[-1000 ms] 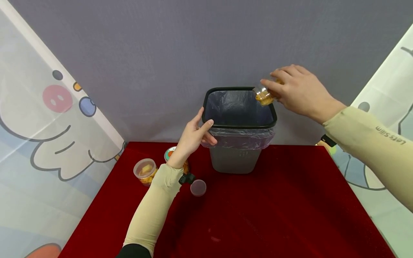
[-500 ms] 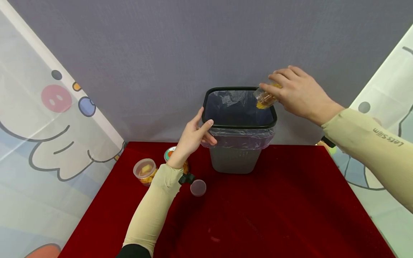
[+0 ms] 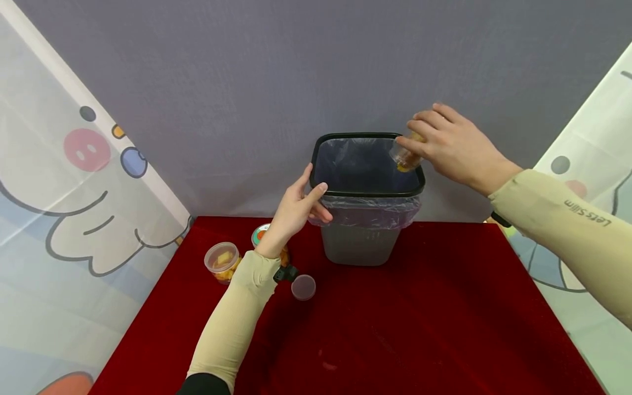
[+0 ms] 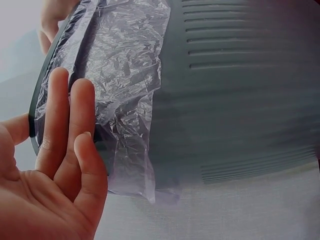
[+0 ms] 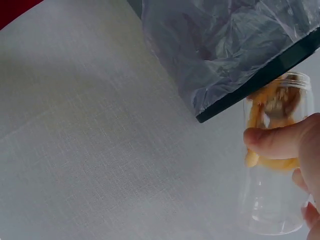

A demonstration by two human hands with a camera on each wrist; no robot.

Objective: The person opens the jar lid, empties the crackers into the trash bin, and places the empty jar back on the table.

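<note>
Right grip [image 3: 454, 145] grasping a tilted clear jar [image 5: 270, 187] of yellow pieces.
The jar projects left from it, mouth over the lined bin [image 3: 362, 249]. Left grip [image 3: 296, 209]: released, fingers extended against the bin's left rim. Left of this: filled tub [image 3: 223, 264] on the bench [image 3: 419, 329]; on its near side: round lid [image 3: 303, 287].

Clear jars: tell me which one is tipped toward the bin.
The jar in the right hand; the two other jars, one partly hidden by the left arm, rest on the red table.
</note>
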